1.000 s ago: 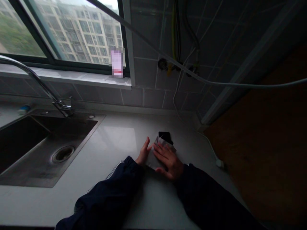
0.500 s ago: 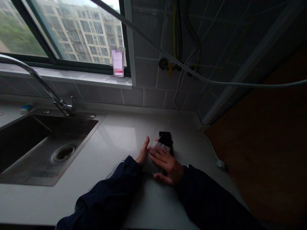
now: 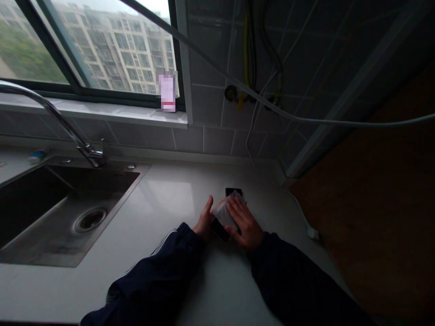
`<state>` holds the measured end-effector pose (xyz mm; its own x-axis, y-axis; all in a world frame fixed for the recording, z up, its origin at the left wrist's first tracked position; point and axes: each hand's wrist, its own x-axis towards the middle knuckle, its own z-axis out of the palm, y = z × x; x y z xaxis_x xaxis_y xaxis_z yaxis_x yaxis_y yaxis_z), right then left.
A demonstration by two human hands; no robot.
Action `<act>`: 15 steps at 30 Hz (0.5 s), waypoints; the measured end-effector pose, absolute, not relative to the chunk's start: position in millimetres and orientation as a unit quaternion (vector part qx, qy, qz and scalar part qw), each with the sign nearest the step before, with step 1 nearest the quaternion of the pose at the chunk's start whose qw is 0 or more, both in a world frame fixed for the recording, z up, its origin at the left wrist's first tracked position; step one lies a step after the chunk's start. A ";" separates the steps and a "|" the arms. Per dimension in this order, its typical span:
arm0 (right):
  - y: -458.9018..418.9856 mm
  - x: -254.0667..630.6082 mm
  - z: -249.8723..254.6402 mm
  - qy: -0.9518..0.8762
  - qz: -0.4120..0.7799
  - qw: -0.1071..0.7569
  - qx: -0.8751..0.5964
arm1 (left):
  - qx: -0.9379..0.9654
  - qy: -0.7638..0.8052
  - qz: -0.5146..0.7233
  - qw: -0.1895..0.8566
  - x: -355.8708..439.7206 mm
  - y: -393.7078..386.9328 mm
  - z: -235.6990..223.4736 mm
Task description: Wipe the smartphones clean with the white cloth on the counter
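Because the slippery black smartphone (image 3: 219, 229) lies under a soft white cloth (image 3: 224, 213) and open right hand (image 3: 246, 222), take it by the edges; the open left hand (image 3: 204, 221) rests at 8 o'clock.

Steel sink (image 3: 113, 215), chrome faucet (image 3: 57, 111) below window (image 3: 112, 50).

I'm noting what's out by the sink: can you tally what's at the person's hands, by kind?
Hands: 2 (left hand, right hand)
Phones: 1 (black phone, showing at both ends of the wipe)
Wipes: 1 (pale wipe, under the right hand)
Total: 4
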<state>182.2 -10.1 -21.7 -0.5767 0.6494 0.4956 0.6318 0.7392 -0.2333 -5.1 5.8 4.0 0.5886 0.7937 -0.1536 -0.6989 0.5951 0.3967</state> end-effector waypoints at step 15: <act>-6.4 182.2 -19.5 -0.878 0.019 0.306 -0.368 | 0.152 0.149 0.413 0.886 -4.1 4.9 4.0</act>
